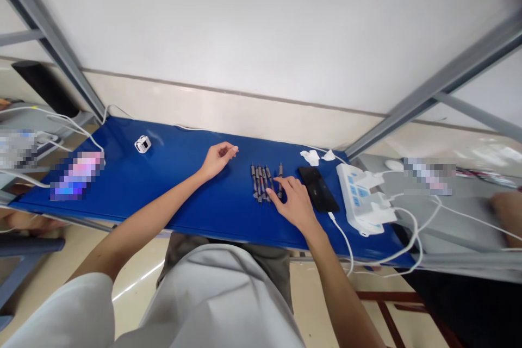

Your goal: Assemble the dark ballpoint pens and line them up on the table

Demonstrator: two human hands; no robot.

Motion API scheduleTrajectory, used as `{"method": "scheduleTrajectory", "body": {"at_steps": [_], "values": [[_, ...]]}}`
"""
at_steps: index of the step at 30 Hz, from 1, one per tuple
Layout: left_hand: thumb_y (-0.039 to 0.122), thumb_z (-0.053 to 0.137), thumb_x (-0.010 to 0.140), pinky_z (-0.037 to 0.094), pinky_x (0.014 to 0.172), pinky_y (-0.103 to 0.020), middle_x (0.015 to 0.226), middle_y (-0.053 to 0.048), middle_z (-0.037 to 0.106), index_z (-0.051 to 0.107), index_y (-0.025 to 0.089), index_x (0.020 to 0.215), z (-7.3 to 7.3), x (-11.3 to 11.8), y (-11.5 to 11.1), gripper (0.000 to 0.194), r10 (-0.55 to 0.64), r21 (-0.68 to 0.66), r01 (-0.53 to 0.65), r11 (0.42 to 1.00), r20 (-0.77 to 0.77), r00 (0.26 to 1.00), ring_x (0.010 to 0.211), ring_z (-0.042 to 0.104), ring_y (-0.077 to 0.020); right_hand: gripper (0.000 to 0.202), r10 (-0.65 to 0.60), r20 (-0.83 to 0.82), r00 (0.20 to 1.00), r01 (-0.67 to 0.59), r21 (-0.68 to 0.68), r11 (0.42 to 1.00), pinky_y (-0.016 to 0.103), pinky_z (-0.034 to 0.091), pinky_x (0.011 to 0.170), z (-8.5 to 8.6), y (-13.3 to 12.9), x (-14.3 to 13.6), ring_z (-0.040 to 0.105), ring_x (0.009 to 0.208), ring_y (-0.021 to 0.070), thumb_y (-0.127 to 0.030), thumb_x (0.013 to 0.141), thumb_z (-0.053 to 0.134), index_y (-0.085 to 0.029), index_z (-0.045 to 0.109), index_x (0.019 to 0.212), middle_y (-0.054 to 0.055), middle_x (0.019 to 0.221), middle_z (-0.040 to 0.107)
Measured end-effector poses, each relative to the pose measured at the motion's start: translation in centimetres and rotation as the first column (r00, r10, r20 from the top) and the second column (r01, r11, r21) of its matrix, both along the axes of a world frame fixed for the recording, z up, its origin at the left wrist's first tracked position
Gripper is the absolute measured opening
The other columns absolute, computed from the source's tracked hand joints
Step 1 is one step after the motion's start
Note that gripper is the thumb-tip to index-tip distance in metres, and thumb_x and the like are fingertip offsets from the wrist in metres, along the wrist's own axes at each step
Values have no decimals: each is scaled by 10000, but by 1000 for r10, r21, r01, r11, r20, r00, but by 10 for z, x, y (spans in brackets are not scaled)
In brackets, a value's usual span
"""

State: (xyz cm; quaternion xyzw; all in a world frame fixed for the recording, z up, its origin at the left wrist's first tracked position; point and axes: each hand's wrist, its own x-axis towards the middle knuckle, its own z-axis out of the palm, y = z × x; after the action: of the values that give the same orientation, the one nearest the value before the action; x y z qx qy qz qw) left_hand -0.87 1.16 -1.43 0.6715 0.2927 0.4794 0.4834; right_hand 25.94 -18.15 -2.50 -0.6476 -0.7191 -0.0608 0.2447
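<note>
Several dark pens (260, 182) lie side by side in a row on the blue tabletop (196, 206), pointing away from me. One more pen (280, 173) lies a little to the right of the row, partly covered by my right hand (294, 201). That hand is over the pens with thumb and forefinger apart; the thumb tip is at the near end of the row's rightmost pen, and I cannot tell if it touches. My left hand (219, 159) hovers left of the pens, fingers curled in and thumb against them, with nothing visible in it.
Right of the pens lie a black phone (318, 189) on a white cable and a white power strip (354, 201) with chargers. Crumpled tissues (310, 157) are behind the phone. Further left are a small white device (142, 144) and a blurred-out phone-like item (77, 176). Metal posts flank the table.
</note>
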Motion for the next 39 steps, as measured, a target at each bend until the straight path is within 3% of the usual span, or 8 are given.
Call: {"method": "scheduleTrajectory", "body": {"at_steps": [3, 6, 11, 15, 19, 31, 36, 39], "values": [[702, 709, 1016, 556, 834, -366, 990, -91, 803, 806, 213, 1043, 2, 0, -4, 500, -31, 140, 46, 989, -109, 994, 865, 712, -217, 466, 19, -6, 1000, -19, -13, 1000, 529, 520, 984, 1, -1, -1, 688, 1177, 389, -610, 1132, 589, -245, 716, 1392, 156, 1218, 726], [657, 727, 1025, 577, 1053, -466, 1226, -147, 804, 805, 233, 1250, 5, -2, -11, 487, -114, 315, 202, 928, -276, 954, 1145, 750, -299, 434, 35, -20, 999, -36, -15, 999, 523, 525, 991, 0, -1, 0, 688, 1171, 375, -577, 1143, 578, -248, 724, 1384, 153, 1237, 725], [722, 858, 896, 374, 1371, -627, 1688, -196, 594, 611, 265, 1649, -2, 3, -29, 915, -224, 412, 488, 769, -542, 810, 1601, 530, -426, 401, 70, -36, 997, -70, -4, 998, 528, 529, 1036, -2, -1, 2, 675, 1205, 366, -529, 1154, 575, -236, 700, 1398, 153, 1295, 715], [770, 843, 885, 321, 1430, -590, 1826, -201, 409, 413, 228, 1786, -18, 19, -44, 1136, -218, 478, 555, 680, -592, 776, 1719, 387, -399, 338, 130, -47, 990, -129, 22, 991, 552, 540, 1055, -3, 0, 3, 676, 1204, 371, -491, 1150, 591, -255, 694, 1369, 151, 1293, 716], [705, 770, 986, 307, 1454, -482, 1823, -197, 399, 415, 166, 1780, -29, 33, -51, 1023, -219, 541, 591, 598, -599, 770, 1739, 356, -315, 284, 189, -70, 979, -186, 45, 981, 572, 547, 1073, -2, 0, 3, 687, 1189, 376, -458, 1141, 611, -268, 684, 1339, 148, 1277, 720], [557, 661, 1103, 372, 1433, -413, 1774, -120, 494, 531, 193, 1723, -26, 31, -54, 731, -223, 510, 620, 596, -636, 739, 1697, 434, -260, 281, 271, -110, 956, -271, 16, 962, 594, 547, 1103, 7, -9, 2, 679, 1208, 371, -418, 1116, 647, -262, 643, 1350, 140, 1288, 707], [540, 690, 1089, 383, 1429, -433, 1780, -126, 487, 505, 180, 1737, -22, 28, -55, 764, -250, 487, 614, 621, -619, 744, 1700, 433, -270, 562, 288, -94, 953, -292, -35, 956, 626, 532, 1133, 12, -13, -1, 675, 1232, 401, -603, 990, 828, -266, 628, 1394, 150, 1324, 692], [529, 712, 1078, 369, 1437, -454, 1796, -129, 465, 478, 199, 1754, -20, 26, -55, 788, -282, 462, 621, 633, -610, 741, 1709, 419, -277, 520, 268, -93, 959, -271, -26, 962, 616, 553, 1089, 10, -11, -2, 680, 1204, 396, -601, 1004, 817, -270, 643, 1364, 145, 1283, 702]]}}
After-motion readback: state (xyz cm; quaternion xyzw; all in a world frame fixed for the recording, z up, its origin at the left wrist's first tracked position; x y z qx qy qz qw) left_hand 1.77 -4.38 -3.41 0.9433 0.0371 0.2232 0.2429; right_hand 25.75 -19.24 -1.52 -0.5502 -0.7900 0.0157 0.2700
